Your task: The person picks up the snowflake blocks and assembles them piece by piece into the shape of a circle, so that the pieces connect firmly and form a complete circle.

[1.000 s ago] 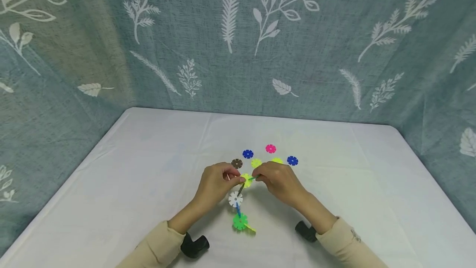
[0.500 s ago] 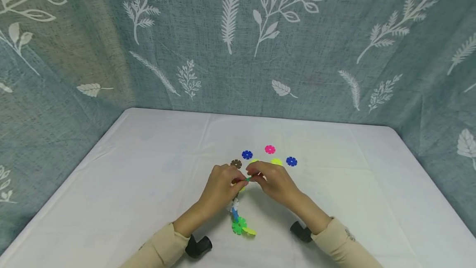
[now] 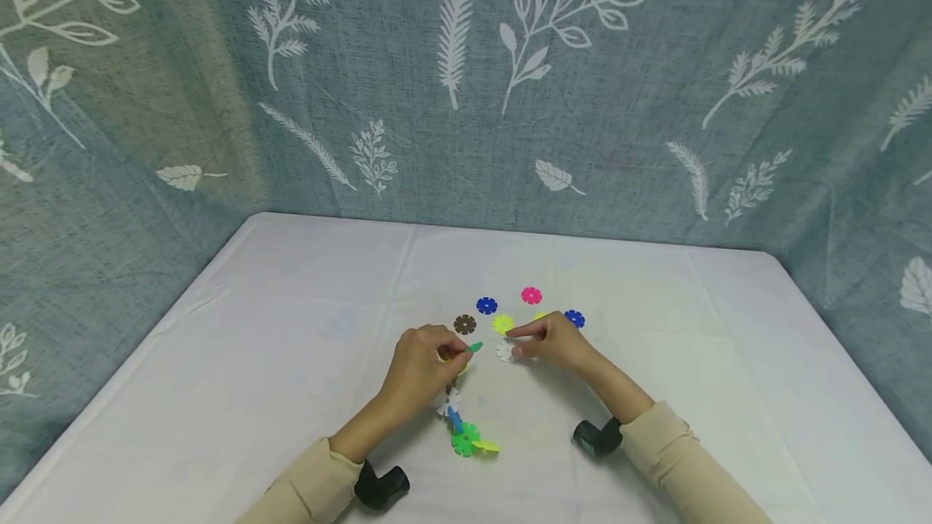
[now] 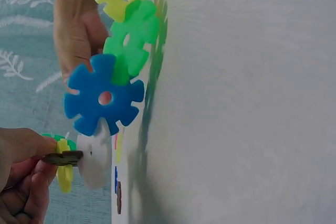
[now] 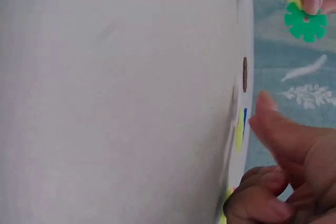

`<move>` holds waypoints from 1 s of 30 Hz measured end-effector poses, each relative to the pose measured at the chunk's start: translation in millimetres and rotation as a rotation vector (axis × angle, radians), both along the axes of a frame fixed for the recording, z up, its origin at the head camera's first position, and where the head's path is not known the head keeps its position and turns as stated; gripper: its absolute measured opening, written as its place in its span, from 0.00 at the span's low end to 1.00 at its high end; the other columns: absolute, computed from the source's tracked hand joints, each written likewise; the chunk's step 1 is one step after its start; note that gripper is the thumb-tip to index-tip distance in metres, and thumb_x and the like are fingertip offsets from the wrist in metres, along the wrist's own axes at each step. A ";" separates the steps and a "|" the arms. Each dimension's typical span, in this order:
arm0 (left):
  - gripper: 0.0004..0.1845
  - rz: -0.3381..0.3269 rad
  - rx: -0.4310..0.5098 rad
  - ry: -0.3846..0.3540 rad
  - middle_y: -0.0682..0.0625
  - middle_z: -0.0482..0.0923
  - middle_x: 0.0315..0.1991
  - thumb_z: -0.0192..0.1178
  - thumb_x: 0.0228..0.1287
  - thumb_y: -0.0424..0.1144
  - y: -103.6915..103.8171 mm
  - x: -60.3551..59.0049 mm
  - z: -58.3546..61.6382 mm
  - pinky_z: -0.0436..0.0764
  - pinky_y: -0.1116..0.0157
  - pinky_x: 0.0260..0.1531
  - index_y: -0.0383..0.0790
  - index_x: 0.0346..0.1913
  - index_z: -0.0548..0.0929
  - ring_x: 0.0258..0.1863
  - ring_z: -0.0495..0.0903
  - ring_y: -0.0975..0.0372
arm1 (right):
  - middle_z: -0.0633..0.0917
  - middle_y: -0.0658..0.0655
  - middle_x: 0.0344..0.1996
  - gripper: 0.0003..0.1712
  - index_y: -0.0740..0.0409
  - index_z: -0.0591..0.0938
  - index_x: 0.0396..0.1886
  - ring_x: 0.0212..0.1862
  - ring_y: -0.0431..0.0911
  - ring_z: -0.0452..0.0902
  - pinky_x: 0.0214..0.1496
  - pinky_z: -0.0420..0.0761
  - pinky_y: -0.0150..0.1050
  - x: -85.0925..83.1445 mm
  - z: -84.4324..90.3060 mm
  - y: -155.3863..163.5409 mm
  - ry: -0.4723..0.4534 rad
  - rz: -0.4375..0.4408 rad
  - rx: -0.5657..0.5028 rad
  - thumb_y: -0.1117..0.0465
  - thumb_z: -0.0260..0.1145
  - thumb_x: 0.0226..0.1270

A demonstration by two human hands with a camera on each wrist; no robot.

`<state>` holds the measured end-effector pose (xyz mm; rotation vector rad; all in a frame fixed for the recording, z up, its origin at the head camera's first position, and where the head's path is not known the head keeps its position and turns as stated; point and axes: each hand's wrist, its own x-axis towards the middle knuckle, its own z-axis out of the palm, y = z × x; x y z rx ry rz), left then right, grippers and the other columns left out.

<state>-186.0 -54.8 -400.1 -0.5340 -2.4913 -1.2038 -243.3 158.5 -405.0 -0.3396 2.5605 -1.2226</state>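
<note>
Plastic snowflake chain (image 3: 459, 419) hangs from the left hand (image 3: 422, 366), which pinches its top end above the counter (image 3: 291, 362). The right hand (image 3: 557, 342), fingers loose, touches a white disc (image 3: 504, 352); next it must pinch and slot it on.

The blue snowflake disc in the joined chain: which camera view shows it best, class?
The left wrist view: the blue snowflake disc shows its face and hole. The head view shows only a blue sliver; the right wrist view misses it.

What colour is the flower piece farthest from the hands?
Pink, seen best in the head view.
</note>
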 end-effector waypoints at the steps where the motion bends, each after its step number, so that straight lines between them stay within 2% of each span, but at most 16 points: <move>1: 0.03 -0.001 0.005 -0.007 0.53 0.81 0.20 0.68 0.45 0.29 -0.1 -0.5 -0.6 0.72 0.74 0.24 0.38 0.22 0.85 0.21 0.76 0.68 | 0.85 0.57 0.28 0.14 0.59 0.85 0.42 0.23 0.41 0.61 0.23 0.61 0.29 -0.3 -1.5 0.5 0.004 0.006 -0.004 0.65 0.69 0.52; 3: 0.02 0.000 0.013 -0.021 0.52 0.81 0.20 0.69 0.46 0.29 -0.5 -1.1 -0.8 0.72 0.75 0.23 0.37 0.22 0.86 0.21 0.76 0.68 | 0.85 0.58 0.29 0.15 0.59 0.85 0.42 0.23 0.40 0.60 0.23 0.60 0.28 -0.5 -3.9 0.3 0.021 0.015 0.004 0.65 0.70 0.51; 6: 0.02 0.002 0.004 -0.020 0.52 0.82 0.20 0.69 0.45 0.30 -0.6 -2.8 -1.0 0.72 0.75 0.22 0.37 0.22 0.86 0.21 0.76 0.68 | 0.80 0.54 0.22 0.16 0.56 0.85 0.41 0.24 0.41 0.58 0.23 0.59 0.29 -0.3 -6.5 -2.3 0.061 0.012 0.046 0.64 0.72 0.49; 8: 0.02 0.003 -0.005 -0.016 0.52 0.82 0.20 0.70 0.45 0.30 -0.3 -3.9 -0.9 0.72 0.75 0.22 0.37 0.22 0.86 0.21 0.77 0.68 | 0.74 0.51 0.18 0.16 0.54 0.86 0.40 0.25 0.42 0.59 0.26 0.60 0.30 0.3 -7.7 -4.9 0.091 -0.005 0.091 0.62 0.73 0.47; 11: 0.02 0.011 -0.017 -0.015 0.52 0.82 0.20 0.70 0.45 0.30 0.7 -5.5 -0.9 0.72 0.75 0.23 0.38 0.22 0.86 0.21 0.77 0.68 | 0.74 0.49 0.23 0.15 0.53 0.86 0.35 0.30 0.42 0.65 0.32 0.66 0.32 2.5 -8.5 -8.3 0.151 -0.044 0.141 0.61 0.75 0.44; 14: 0.03 0.021 -0.020 -0.026 0.53 0.82 0.20 0.70 0.45 0.31 1.9 -5.8 -0.6 0.73 0.74 0.24 0.39 0.22 0.86 0.21 0.77 0.68 | 0.79 0.49 0.26 0.12 0.53 0.83 0.29 0.31 0.42 0.70 0.35 0.70 0.33 5.0 -7.7 -10.1 0.196 -0.070 0.136 0.62 0.76 0.43; 17: 0.03 0.027 -0.018 -0.032 0.53 0.81 0.20 0.70 0.44 0.31 2.8 -5.8 -0.8 0.73 0.74 0.25 0.39 0.22 0.86 0.21 0.77 0.68 | 0.81 0.51 0.22 0.09 0.57 0.81 0.27 0.26 0.41 0.72 0.30 0.72 0.32 6.9 -4.3 -11.0 0.174 -0.078 0.043 0.65 0.73 0.46; 20: 0.03 0.026 -0.019 -0.034 0.53 0.81 0.19 0.70 0.44 0.31 3.1 -6.0 -1.9 0.73 0.73 0.26 0.39 0.22 0.85 0.20 0.77 0.68 | 0.82 0.54 0.20 0.05 0.64 0.82 0.29 0.22 0.40 0.73 0.24 0.71 0.31 9.1 0.0 -12.0 0.090 -0.070 -0.096 0.67 0.69 0.52; 23: 0.03 0.016 -0.020 -0.040 0.53 0.81 0.19 0.70 0.44 0.31 3.2 -5.9 -2.5 0.73 0.74 0.25 0.39 0.22 0.85 0.20 0.77 0.69 | 0.84 0.55 0.20 0.08 0.70 0.82 0.32 0.21 0.40 0.75 0.22 0.71 0.31 10.7 3.5 -13.0 0.001 -0.058 -0.206 0.67 0.66 0.56; 26: 0.03 0.002 -0.013 -0.039 0.53 0.82 0.19 0.70 0.44 0.30 3.4 -5.1 -1.6 0.73 0.74 0.25 0.39 0.21 0.85 0.20 0.77 0.69 | 0.83 0.54 0.19 0.09 0.71 0.82 0.33 0.21 0.41 0.75 0.22 0.70 0.30 11.7 6.5 -14.3 -0.017 -0.046 -0.245 0.66 0.66 0.57; 30: 0.03 -0.017 -0.017 -0.023 0.53 0.82 0.19 0.70 0.44 0.30 4.5 -4.5 -0.5 0.73 0.74 0.25 0.38 0.21 0.85 0.20 0.77 0.69 | 0.83 0.53 0.20 0.08 0.70 0.82 0.32 0.21 0.42 0.77 0.22 0.70 0.31 13.0 10.3 -16.1 0.009 -0.052 -0.261 0.66 0.65 0.57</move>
